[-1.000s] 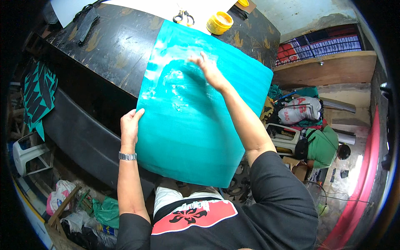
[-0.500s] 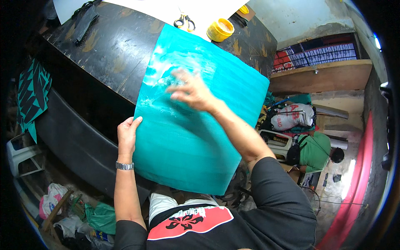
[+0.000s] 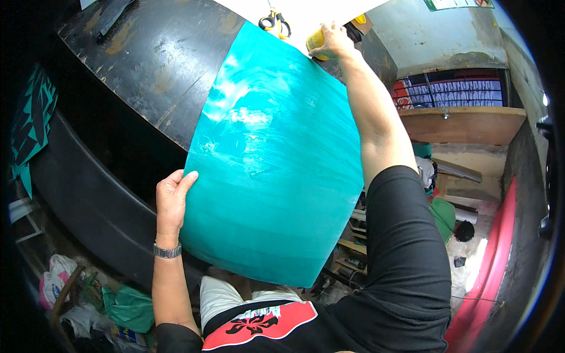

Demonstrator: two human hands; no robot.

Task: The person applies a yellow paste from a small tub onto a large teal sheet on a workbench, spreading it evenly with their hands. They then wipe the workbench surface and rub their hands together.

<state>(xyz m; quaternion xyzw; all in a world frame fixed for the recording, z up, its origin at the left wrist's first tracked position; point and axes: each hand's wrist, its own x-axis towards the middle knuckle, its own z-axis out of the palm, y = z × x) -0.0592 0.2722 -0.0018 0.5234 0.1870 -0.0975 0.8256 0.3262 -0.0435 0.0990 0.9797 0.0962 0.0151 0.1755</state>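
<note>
A large teal-green sheet (image 3: 276, 188) lies partly on the dark table, its near part reaching out over the edge towards my body. Wet, glossy smears with swirl marks cover its upper left area. My left hand (image 3: 174, 197) grips the sheet's left edge, thumb on top and the other fingers hidden underneath. At the far end, my right hand (image 3: 336, 42) spans a yellow tub (image 3: 315, 40), thumb on the near side and fingers at the far side. The tub's contents are hidden from view. Black-and-yellow scissors (image 3: 275, 26) lie left of the tub.
The dark, scuffed table (image 3: 159, 76) extends to the left, with white sheeting (image 3: 300, 9) at the back. A curved black panel (image 3: 94, 200) stands at the left, above bags and scraps (image 3: 126, 306). A person in green (image 3: 442, 217) is low at the right, near a pink roll (image 3: 488, 276).
My right hand has moved from the middle of the smeared area up and right to the yellow tub. My left hand still grips the sheet's edge. The view has shifted slightly.
</note>
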